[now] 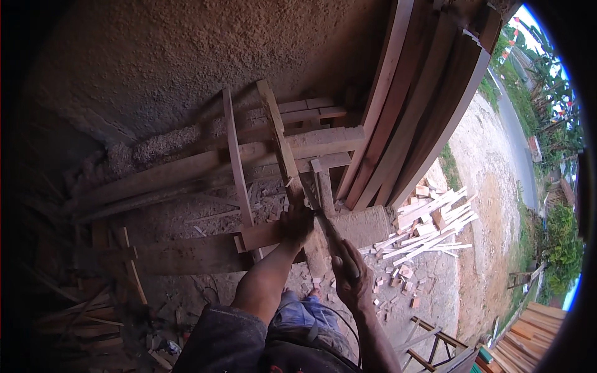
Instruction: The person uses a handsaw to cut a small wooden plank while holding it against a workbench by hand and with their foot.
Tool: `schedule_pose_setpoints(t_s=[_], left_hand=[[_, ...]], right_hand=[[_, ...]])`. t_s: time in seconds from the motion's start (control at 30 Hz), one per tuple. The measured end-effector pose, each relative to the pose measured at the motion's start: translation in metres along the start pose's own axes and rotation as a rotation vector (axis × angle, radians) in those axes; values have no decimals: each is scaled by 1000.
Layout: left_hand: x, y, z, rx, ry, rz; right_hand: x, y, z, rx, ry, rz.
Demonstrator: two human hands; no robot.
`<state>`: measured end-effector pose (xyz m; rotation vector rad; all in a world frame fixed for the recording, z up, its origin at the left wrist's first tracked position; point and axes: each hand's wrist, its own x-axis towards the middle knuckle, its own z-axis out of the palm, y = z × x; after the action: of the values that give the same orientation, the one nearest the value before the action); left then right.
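My left hand (297, 224) is closed round the near end of a notched wooden strip (278, 130), pressing it down on the workbench. In my right hand (353, 273) is the handle of a long, narrow tool that looks like a handsaw (328, 227). Its thin far end slants up and left, reaching close beside my left hand and the strip. Shadow hides the exact contact between blade and wood. A short wood block (260, 236) lies just left of my left wrist.
Beams (186, 171) and a wide plank (186, 255) form a rough bench. Tall boards (398, 112) lean at the wall on the right. Offcuts (429, 224) are heaped on the ground, with scraps near my feet. A metal frame (429, 345) stands at the lower right.
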<state>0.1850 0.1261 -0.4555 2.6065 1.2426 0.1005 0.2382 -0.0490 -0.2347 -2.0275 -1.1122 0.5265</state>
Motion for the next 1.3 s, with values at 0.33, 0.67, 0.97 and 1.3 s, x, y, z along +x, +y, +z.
schedule_pose_setpoints(t_s=[0.33, 0.67, 0.97, 1.3], left_hand=[[-5, -6, 9, -69, 133, 10], [-4, 1, -3, -149, 88, -17], [6, -4, -18, -243, -85, 27], [-6, 2, -7, -149, 3, -12]], right_hand=[[-3, -44, -34, -25, -86, 126], [-46, -71, -87, -182, -98, 127], [105, -10, 36, 128, -97, 132], [-15, -66, -65, -208, -164, 133]])
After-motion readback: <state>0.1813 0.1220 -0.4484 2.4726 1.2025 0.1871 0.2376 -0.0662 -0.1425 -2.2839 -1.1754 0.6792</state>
